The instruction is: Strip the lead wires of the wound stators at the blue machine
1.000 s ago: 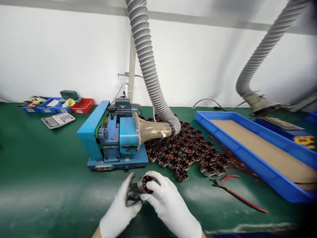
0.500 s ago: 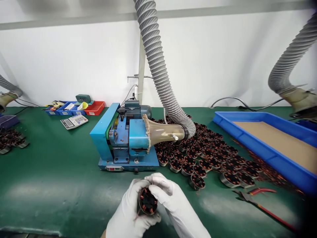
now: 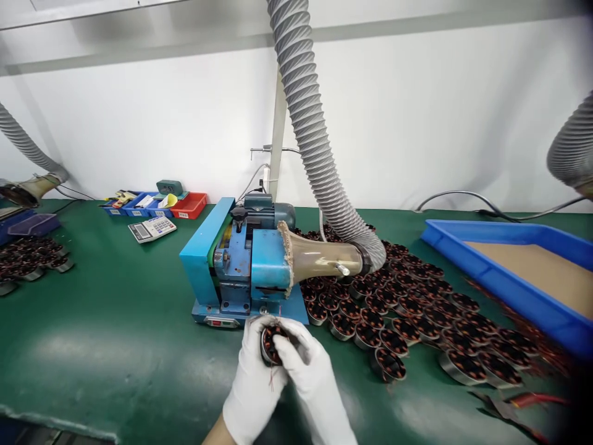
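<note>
You hold one wound stator (image 3: 271, 343) between both gloved hands, low at the front of the green desk (image 3: 115, 346), just in front of the blue machine (image 3: 241, 266). Your left hand (image 3: 252, 383) cups it from below and behind, with the fingers (image 3: 252, 330) curled round its metal rim. Your right hand (image 3: 308, 377) lies over the near side, its fingertips closed on the edge. Both hands are shut on the part, with no gap that I can see. Thin copper lead wires stick up from the top of the stator and hang down below it.

Those loose leads look like the main hazard. With the stator this close to the machine's front face, a lead could snag on the housing or be bent or snapped if you push the part forward without watching the wire ends. The gloves may also hide the feel of the wire, so a fingertip pressing on the coils could scuff the winding.

Your grip rests on a smooth round rim. If either hand eases off, the stator could roll out and fall on the desk, or knock into the nearest stators of the pile (image 3: 398, 309) lying just to your right.

The grey hose (image 3: 319, 142) and its cone-shaped hood (image 3: 319, 259) sit just above and right of your hands, so a high lift could bump them. The red-handled cutters (image 3: 523, 405) lie well off to the right.
</note>
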